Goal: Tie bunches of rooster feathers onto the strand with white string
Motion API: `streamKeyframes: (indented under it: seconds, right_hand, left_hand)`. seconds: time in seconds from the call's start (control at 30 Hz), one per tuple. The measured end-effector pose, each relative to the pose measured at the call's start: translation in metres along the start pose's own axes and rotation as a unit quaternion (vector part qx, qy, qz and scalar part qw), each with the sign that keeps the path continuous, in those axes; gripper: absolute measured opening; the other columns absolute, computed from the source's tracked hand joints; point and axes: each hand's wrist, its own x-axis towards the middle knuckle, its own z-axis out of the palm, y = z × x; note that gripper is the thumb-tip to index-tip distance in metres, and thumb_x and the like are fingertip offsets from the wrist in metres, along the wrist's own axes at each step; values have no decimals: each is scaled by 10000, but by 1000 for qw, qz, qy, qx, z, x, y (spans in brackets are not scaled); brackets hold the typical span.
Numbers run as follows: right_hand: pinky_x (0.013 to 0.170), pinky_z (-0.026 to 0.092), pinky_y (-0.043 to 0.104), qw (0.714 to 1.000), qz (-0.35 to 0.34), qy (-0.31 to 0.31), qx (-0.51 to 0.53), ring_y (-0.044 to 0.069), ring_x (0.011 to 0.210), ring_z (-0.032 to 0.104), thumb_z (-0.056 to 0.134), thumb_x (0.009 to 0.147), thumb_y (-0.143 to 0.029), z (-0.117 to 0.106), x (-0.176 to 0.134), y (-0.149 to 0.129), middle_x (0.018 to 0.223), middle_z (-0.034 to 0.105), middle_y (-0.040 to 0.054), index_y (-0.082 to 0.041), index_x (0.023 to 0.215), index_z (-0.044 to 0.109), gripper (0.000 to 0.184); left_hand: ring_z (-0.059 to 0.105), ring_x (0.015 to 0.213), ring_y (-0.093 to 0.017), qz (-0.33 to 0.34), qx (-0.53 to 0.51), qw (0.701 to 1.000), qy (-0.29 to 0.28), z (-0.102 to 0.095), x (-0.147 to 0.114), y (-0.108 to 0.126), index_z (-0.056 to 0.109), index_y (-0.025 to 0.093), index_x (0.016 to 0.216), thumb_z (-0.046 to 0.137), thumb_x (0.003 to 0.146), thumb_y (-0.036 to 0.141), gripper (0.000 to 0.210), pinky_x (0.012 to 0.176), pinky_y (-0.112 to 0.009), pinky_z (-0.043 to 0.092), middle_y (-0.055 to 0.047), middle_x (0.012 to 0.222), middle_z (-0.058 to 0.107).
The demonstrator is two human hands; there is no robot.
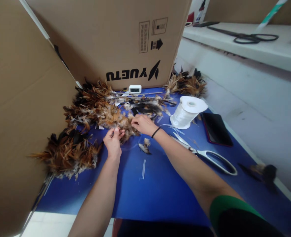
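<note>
My left hand is closed, thumb and fingertips pinched together at the near edge of a pile of brown feathers. What lies in that pinch is too small to make out. Just to the right, my right hand has its fingers bent down and closed on the fluffy bases of some tan feathers. Its fingertips are partly hidden among them. A small loose feather tuft lies on the blue table below my right hand.
White-handled scissors lie beside my right forearm, with a white ribbon spool and a dark phone beyond. More feather bunches sit left. Cardboard walls the back and left. A small digital display stands behind.
</note>
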Motion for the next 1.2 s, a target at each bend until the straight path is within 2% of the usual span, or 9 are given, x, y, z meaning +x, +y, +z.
streamKeyframes:
  seconds: [0.1,0.17,0.3,0.37,0.63,0.8,0.93,1.07,1.2]
  right_hand:
    - [698,382,242,1000,18,1,17,141,736,567,552,801,-157,-4,-3,-3,804,636,44,-169,801,699,148]
    - [698,382,233,999,17,-3,42,136,742,569,557,799,-160,-8,-4,-6,811,645,39,-169,810,695,139]
    - [673,384,224,996,13,-27,83,135,716,565,549,771,-131,-14,-7,-13,768,661,41,-136,784,682,134]
    - [649,383,216,993,11,-32,113,121,672,549,534,753,-105,-13,-9,-14,720,653,25,-120,753,672,138]
    - [579,404,215,964,73,16,255,97,563,539,562,758,-183,-4,-12,0,596,622,-19,-131,742,640,95]
    - [534,426,207,900,139,40,410,81,517,533,585,741,-202,-12,-20,-1,596,636,-5,-140,721,618,73]
    - [447,367,173,861,197,59,466,56,474,493,615,724,-230,-18,-29,-3,606,644,2,-137,734,622,94]
    - [414,332,166,851,209,52,479,42,427,441,640,705,-234,-22,-39,-5,535,598,-23,-134,717,620,102]
    - [398,301,174,861,175,14,477,40,409,410,650,707,-260,-25,-48,-14,495,556,-29,-132,627,594,161]
  left_hand:
    - [580,458,-85,11,24,1000,-13,-1,-2,3,633,123,756,728,636,374,294,477,-214,488,-14,707,661]
    - [531,401,-69,4,26,998,-64,0,-4,5,637,125,756,734,636,374,293,426,-196,450,6,631,639]
    - [556,432,-85,-65,11,977,-203,3,-10,3,648,128,712,770,606,359,282,457,-204,475,23,553,594]
    - [606,503,-112,-91,8,970,-226,3,-10,-1,652,127,694,790,578,364,298,526,-230,514,6,579,619]
    - [638,608,-137,-85,36,984,-153,0,-2,-11,666,129,690,798,535,393,334,672,-278,525,-21,642,672]
    - [646,619,-140,-73,24,990,-119,1,-1,-8,664,110,702,793,537,375,337,666,-282,534,-35,673,672]
    - [616,503,-121,-32,31,995,-84,2,-5,2,633,128,726,774,573,377,326,504,-263,525,-19,735,653]
    - [562,416,-80,55,60,987,-138,1,-15,11,651,143,719,726,661,386,261,407,-225,477,-28,827,639]
    - [563,422,-89,53,107,967,-224,1,-24,9,678,149,701,706,692,388,241,428,-238,490,-46,814,653]
